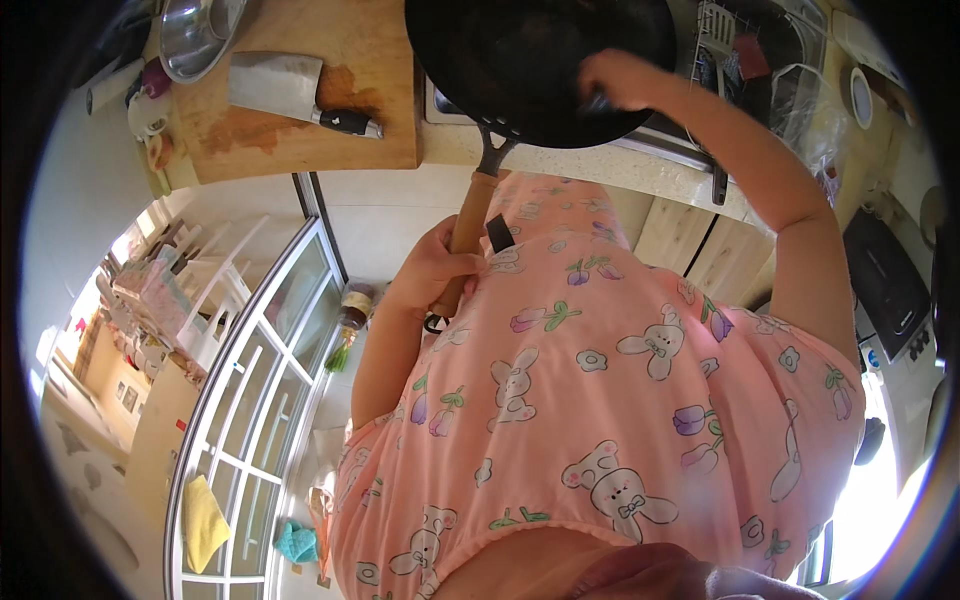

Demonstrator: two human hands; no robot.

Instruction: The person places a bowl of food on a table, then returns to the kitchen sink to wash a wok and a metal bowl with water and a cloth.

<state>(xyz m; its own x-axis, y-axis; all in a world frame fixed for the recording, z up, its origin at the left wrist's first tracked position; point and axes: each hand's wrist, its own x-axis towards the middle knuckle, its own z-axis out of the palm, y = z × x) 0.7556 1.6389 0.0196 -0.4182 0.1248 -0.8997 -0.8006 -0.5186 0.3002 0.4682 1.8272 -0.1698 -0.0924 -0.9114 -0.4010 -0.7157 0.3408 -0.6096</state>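
Observation:
A dark wok [525, 67] with a wooden handle [471, 217] is held over the counter's front edge. My left hand [442, 262] is closed around that handle, near its lower end. Inside the wok, at its right side, is my right hand [619, 79], blurred, with its fingers curled; something small and greyish shows by the fingertips, too blurred to name. To the left, a cleaver [276, 81] with a black handle lies flat on a wooden cutting board [300, 154] with wet, reddish-brown stains.
Metal bowls [196, 37] stand at the board's back left corner. On the right are a slotted turner [716, 30] in a wire rack, the sink [806, 45] and a clear plastic bag [814, 124]. A glass-paned door [247, 405] stands at lower left.

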